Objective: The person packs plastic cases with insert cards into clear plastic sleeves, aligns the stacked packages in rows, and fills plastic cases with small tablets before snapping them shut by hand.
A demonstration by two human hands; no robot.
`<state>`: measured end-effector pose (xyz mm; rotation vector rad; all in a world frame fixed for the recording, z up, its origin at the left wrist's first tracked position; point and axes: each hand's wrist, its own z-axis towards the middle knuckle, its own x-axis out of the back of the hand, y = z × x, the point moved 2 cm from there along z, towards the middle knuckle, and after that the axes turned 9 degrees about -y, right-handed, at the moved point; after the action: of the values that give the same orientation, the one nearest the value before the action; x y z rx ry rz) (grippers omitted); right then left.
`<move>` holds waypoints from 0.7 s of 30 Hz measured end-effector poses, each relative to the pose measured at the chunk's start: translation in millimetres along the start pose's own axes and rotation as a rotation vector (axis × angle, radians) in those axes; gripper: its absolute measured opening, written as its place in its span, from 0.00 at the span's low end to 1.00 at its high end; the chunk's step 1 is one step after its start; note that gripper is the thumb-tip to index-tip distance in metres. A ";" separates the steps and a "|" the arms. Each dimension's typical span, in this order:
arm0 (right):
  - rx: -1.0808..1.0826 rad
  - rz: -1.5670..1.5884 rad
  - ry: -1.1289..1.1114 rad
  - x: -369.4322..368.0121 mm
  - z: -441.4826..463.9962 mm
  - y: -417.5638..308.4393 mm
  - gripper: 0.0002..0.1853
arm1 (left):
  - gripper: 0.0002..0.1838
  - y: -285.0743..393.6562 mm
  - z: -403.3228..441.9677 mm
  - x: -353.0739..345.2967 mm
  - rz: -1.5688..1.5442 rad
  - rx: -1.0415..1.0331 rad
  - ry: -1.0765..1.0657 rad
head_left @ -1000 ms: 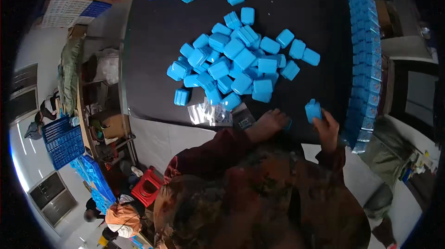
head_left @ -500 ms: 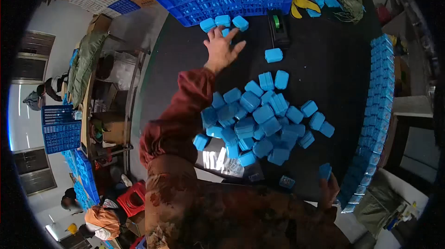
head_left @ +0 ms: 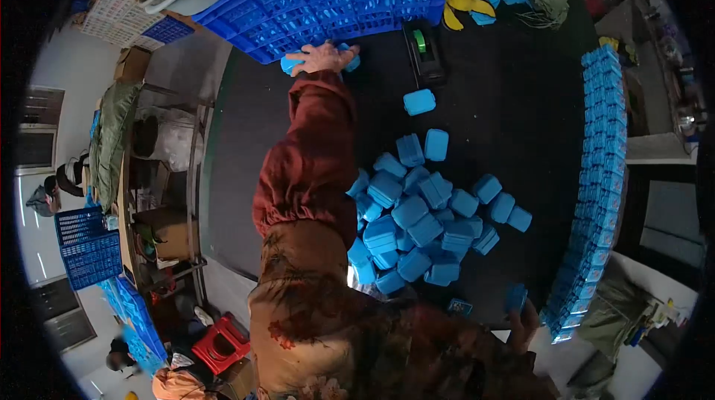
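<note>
My left hand (head_left: 324,57) lies with fingers spread on small blue plastic boxes (head_left: 292,65) at the foot of the blue crate. Its palm and wrist partly hide those boxes. Low on the right, my right hand (head_left: 524,327) grips a small blue box (head_left: 515,297) by its lower part; some of its fingers are in shadow. A loose heap of rounded blue boxes (head_left: 410,212) covers the middle of the dark table (head_left: 246,154). One single box (head_left: 419,102) lies above the heap, and a small patterned piece (head_left: 459,306) rests near the front edge.
A large blue crate (head_left: 320,9) stands along the far edge, with a black tape dispenser (head_left: 424,54) and yellow gloves (head_left: 469,5) beside it. Stacked blue boxes (head_left: 599,169) form a wall on the right. A red stool (head_left: 221,344) stands lower left.
My left hand has reached farther toward the crate, its fingers now over the boxes there. The view has shifted slightly. My right hand still holds its box near the same place.
</note>
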<state>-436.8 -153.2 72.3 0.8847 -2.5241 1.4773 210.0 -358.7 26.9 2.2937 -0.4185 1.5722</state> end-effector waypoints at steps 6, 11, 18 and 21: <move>0.086 0.064 -0.063 -7.0 -3.2 -7.3 0.17 | 0.45 -37.7 -102.8 -19.1 0.184 -0.317 -0.161; 0.098 0.215 -0.043 -1.1 -15.2 -10.3 0.16 | 0.38 -18.3 -141.8 -18.8 0.322 -0.532 -0.151; 0.165 0.138 -0.073 18.1 -11.3 -2.3 0.18 | 0.28 74.9 -177.9 -62.2 0.527 -1.112 -0.129; 0.164 0.190 -0.067 21.8 -5.8 22.9 0.18 | 0.24 61.0 -172.2 -80.5 0.792 -1.084 -0.052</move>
<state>-468.0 -149.6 65.4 0.7433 -2.6285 1.7612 11.9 -336.0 16.0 1.3281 -1.8105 1.0447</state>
